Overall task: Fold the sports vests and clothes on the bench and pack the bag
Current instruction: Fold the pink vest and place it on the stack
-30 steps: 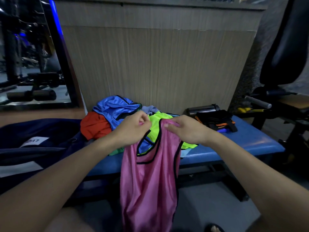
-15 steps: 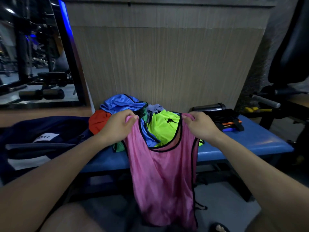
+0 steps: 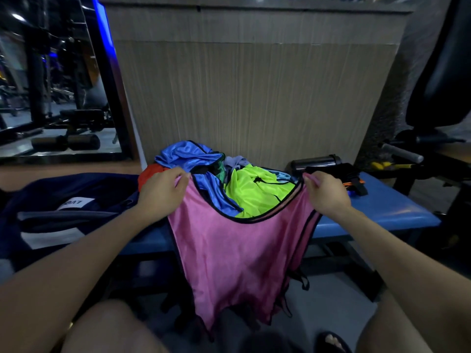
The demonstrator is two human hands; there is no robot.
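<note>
The left hand (image 3: 163, 193) and the right hand (image 3: 326, 193) hold a pink vest (image 3: 234, 253) up by its two shoulder straps, each grip pinching one strap between thumb and curled fingers. The vest hangs spread between them in front of the blue tabletop (image 3: 387, 210), its hem dropping down toward the person's knees. Its cloth is thin, smooth and slightly shiny, edged with black piping round the deep U-shaped neck and along the sides; thin black ties dangle off its right edge.

Behind the neckline a loose pile lies on the tabletop against the ribbed wall panel: a glossy blue vest (image 3: 186, 155) on top and left, a yellow-green mesh vest (image 3: 252, 189) in the middle, a red garment (image 3: 147, 174) at the left edge, a bit of green and a grey-blue piece at the back. All are crumpled, none folded.

Left of the pile sits a dark navy bag (image 3: 63, 200), soft-sided and open at the top. A white label and a pale panel show on it; what else lies inside I cannot tell in the dim light.

On the tabletop right of the right hand, a dark metal cylinder (image 3: 316, 160) lies on its side, with a bundle of black straps (image 3: 354, 182) with orange lines just in front of it.
</note>
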